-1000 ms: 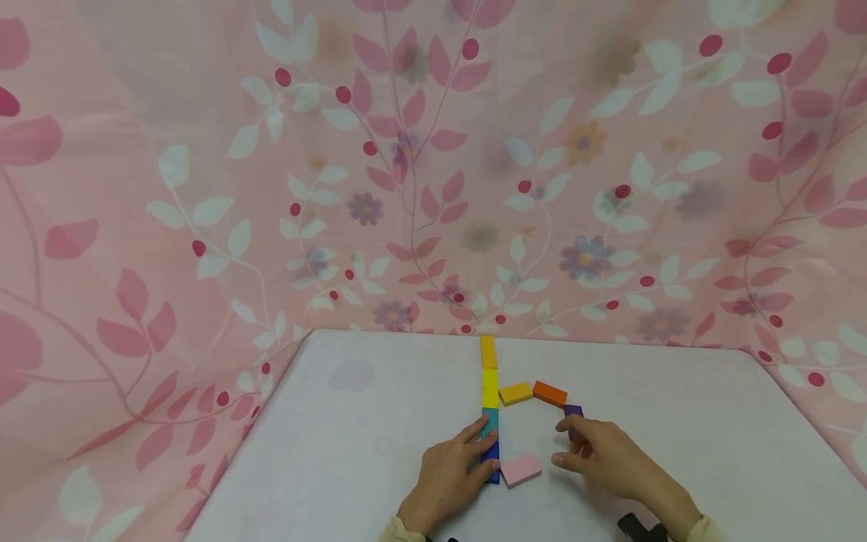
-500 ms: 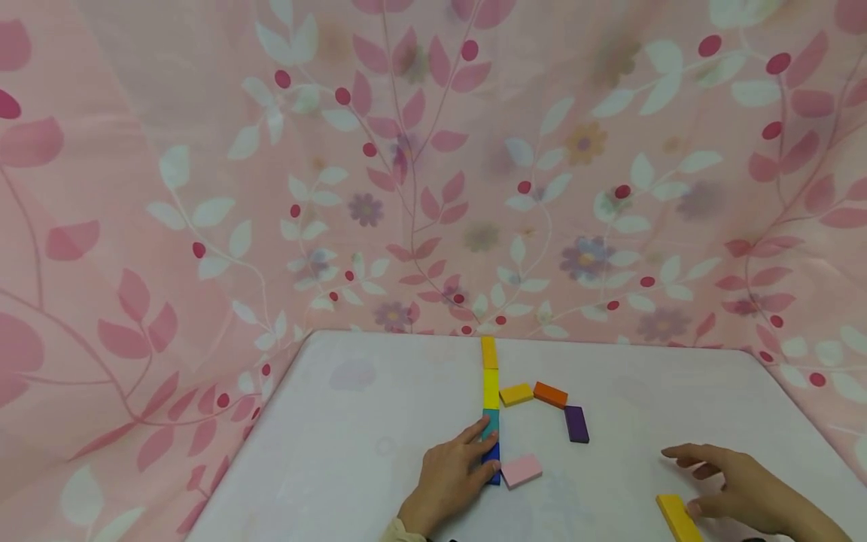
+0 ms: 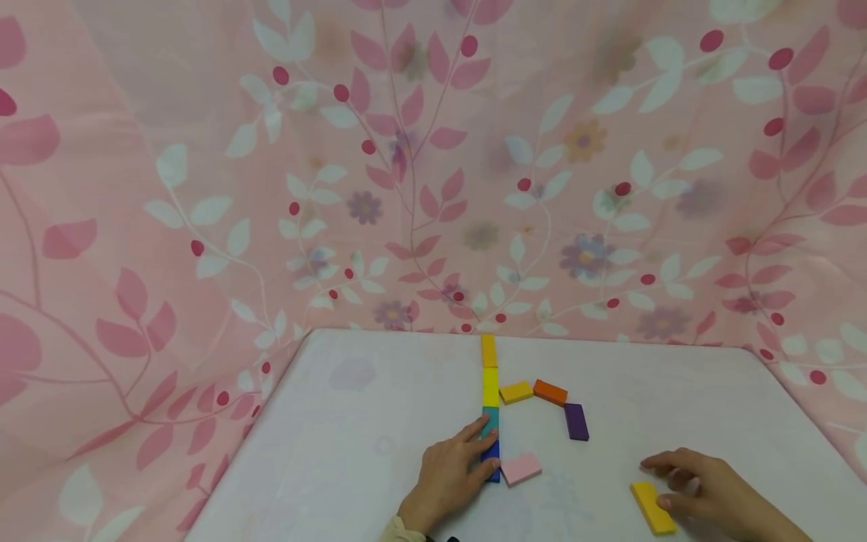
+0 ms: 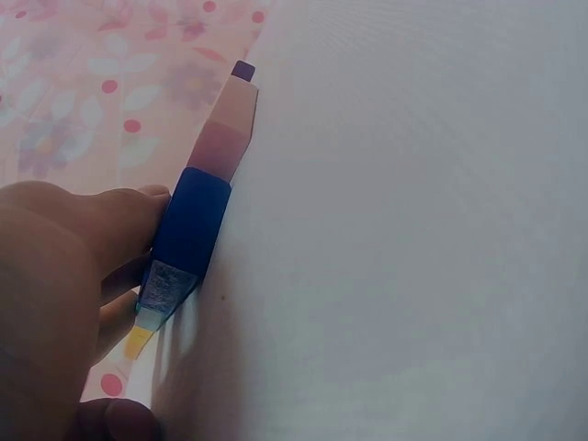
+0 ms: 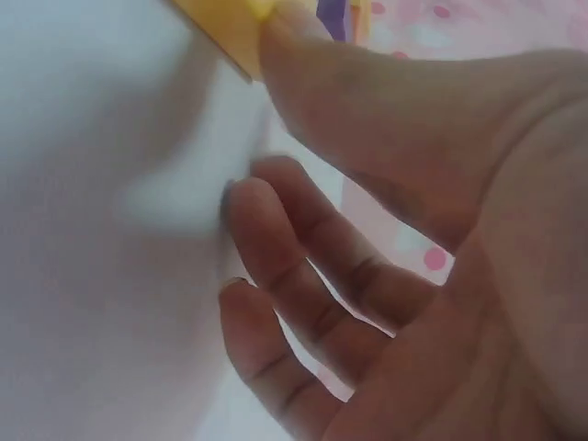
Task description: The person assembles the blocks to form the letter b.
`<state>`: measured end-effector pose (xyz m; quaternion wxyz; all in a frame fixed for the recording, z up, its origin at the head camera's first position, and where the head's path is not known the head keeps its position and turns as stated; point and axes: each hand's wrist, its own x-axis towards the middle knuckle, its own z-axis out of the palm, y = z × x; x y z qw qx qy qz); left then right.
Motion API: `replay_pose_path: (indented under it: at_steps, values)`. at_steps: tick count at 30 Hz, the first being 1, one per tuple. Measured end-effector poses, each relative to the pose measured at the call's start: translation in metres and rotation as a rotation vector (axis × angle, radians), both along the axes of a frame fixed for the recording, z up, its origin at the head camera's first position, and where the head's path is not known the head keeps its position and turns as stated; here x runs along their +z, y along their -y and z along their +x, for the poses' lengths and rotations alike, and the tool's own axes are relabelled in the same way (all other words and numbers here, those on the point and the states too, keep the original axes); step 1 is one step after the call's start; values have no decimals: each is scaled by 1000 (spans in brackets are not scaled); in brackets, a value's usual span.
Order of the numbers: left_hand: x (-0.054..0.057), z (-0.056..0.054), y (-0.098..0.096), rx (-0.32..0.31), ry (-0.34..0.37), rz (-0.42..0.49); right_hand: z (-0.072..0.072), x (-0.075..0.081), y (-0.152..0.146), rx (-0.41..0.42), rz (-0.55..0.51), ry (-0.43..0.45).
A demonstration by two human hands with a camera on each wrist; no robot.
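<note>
My left hand (image 3: 447,478) rests with its fingers on the teal block (image 3: 493,420) and the dark blue block (image 4: 191,220) at the near end of a straight row. Bright yellow (image 3: 491,387) and golden yellow (image 3: 488,351) blocks continue that row away from me. A pink block (image 3: 521,469) slants off the blue one's right side. At the lower right, my right hand (image 3: 711,489) has its thumb against a loose yellow block (image 3: 652,509). Its other fingers are spread apart from that block, loosely bent in the right wrist view.
Right of the row, a smaller yellow block (image 3: 516,392), an orange block (image 3: 550,392) and a purple block (image 3: 576,421) form a curve. Everything lies flat on the white tabletop (image 3: 366,436). A pink floral curtain (image 3: 433,165) hangs behind the table's far edge.
My right hand let go of the purple block and went right to a yellow block. With the thumb on it, that block has since moved left. My left hand has stayed put.
</note>
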<state>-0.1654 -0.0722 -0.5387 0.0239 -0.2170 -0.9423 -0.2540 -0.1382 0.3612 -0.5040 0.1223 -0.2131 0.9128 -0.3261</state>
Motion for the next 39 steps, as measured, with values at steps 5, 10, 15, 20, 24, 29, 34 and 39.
replay_pose_path:
  at_steps: [5, 10, 15, 20, 24, 29, 34, 39]
  values:
    - [0, 1, -1, -9, 35, 8, 3, -7, 3, 23, -63, 54]
    - [0, 3, -4, -6, 64, -9, 5, -12, -1, 60, -71, 111]
    - [0, 4, -3, 3, 61, -29, 5, -14, 3, 37, -37, 55]
    - [3, 3, -1, -7, 32, -29, 2, -5, 30, -151, 72, 34]
    - [4, 2, 0, 2, 21, -28, -3, -1, 50, -203, 100, -57]
    - [3, 1, -1, 4, 12, -28, -9, -2, 76, -275, 112, -120]
    - [3, 0, -1, 1, 4, -25, -13, -1, 100, -360, 125, -135]
    - [2, 0, -1, 8, 12, -21, -15, 1, 120, -398, 139, -131]
